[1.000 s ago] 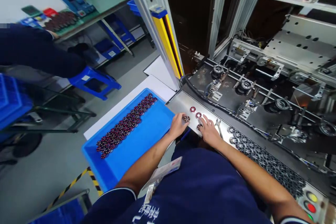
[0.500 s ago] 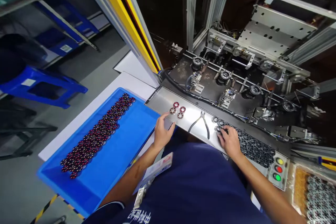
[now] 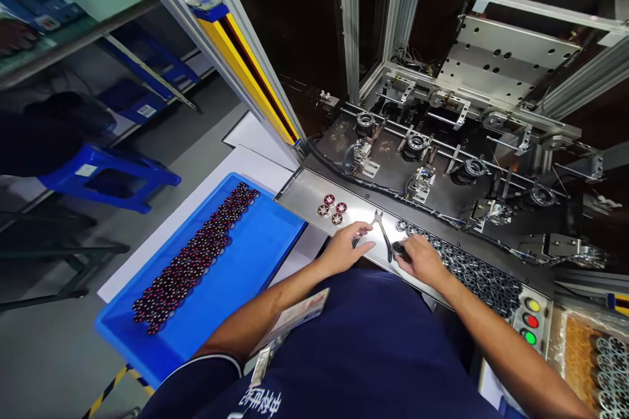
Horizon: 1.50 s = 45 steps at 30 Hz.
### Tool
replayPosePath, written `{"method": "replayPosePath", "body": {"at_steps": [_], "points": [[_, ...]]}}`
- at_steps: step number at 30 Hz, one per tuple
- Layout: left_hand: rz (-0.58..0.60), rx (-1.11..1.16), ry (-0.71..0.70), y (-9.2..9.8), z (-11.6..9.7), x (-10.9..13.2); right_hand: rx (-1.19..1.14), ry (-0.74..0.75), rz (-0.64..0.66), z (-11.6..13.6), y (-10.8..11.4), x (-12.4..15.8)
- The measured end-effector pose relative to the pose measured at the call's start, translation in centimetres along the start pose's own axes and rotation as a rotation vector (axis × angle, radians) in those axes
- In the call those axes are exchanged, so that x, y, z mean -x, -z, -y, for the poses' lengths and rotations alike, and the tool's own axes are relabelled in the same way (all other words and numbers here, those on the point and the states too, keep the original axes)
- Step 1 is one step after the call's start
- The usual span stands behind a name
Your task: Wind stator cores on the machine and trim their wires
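Note:
My right hand (image 3: 421, 260) pinches a dark round part (image 3: 400, 249) above the metal ledge (image 3: 304, 193). To its left is my left hand (image 3: 344, 247), thumb and fingers apart, over the left handle of the cutting pliers (image 3: 378, 217); whether it touches that handle I cannot tell. The pliers lie with their handles spread. Left of them, a small group of red-and-silver round parts (image 3: 337, 218) rests on the ledge. Many grey and black ring-like parts (image 3: 472, 272) are packed along the ledge beyond my right hand.
A blue tray (image 3: 246, 275) at left holds rows of dark, red-dotted round parts (image 3: 191, 262). Behind the ledge stands a machine with metal fixtures (image 3: 415, 147). Coloured buttons (image 3: 531, 321) sit at the ledge's right end. A yellow post (image 3: 255, 72) rises at left.
My left hand has moved right, from beside the red-and-silver parts to the pliers. My right hand has drawn slightly left, away from the packed parts, with a dark round part in its fingers.

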<state>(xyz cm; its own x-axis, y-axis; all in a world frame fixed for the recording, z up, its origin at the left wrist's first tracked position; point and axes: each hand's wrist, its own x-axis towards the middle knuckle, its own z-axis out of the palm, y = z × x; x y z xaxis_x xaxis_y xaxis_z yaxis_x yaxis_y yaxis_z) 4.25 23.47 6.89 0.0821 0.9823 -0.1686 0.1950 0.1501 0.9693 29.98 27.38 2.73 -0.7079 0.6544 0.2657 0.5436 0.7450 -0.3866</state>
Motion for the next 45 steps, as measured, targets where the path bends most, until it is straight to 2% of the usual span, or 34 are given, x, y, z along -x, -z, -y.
{"method": "replayPosePath", "body": {"at_steps": [4,7,10,14,23,25,29,33,36,39,42,44,45], "points": [[0.183,0.312,0.109,-1.6,-1.7,-0.9,-0.08,0.04,-0.153,2.6,2.8,-3.4],[0.244,0.518,0.132,-1.9,-3.6,-0.9,-0.118,0.104,-0.224,4.7,5.4,-5.8],[0.222,0.653,0.122,-1.6,-5.2,-0.5,-0.132,0.15,-0.265,5.9,7.4,-7.4],[0.176,0.753,0.084,-1.1,-6.1,-0.1,-0.155,0.145,-0.293,6.6,9.1,-7.9],[0.095,0.83,-0.016,-1.9,-7.0,-0.4,-0.128,0.119,-0.491,8.0,9.5,-8.0],[0.098,0.8,-0.026,-1.6,-7.2,-0.6,-0.234,0.064,-0.419,8.1,10.2,-8.1],[0.162,0.715,-0.017,-0.3,-7.9,-0.4,-0.61,-0.078,-0.127,7.3,12.3,-8.6],[0.259,0.664,-0.038,0.7,-8.1,0.0,-0.894,-0.148,0.159,6.1,13.3,-9.4],[0.338,0.656,-0.051,1.2,-7.9,0.1,-0.985,-0.144,0.348,5.8,13.5,-10.2],[0.37,0.641,-0.073,1.8,-7.7,0.2,-0.997,-0.111,0.523,6.2,13.9,-11.0],[0.326,0.602,-0.108,2.5,-7.2,0.2,-0.981,-0.07,0.622,6.3,13.9,-12.4],[0.212,0.551,-0.142,3.3,-6.1,-0.1,-0.942,-0.015,0.643,5.3,13.5,-14.5],[0.116,0.515,-0.153,3.8,-5.2,-0.4,-0.901,0.013,0.63,4.3,13.1,-16.0]]}}
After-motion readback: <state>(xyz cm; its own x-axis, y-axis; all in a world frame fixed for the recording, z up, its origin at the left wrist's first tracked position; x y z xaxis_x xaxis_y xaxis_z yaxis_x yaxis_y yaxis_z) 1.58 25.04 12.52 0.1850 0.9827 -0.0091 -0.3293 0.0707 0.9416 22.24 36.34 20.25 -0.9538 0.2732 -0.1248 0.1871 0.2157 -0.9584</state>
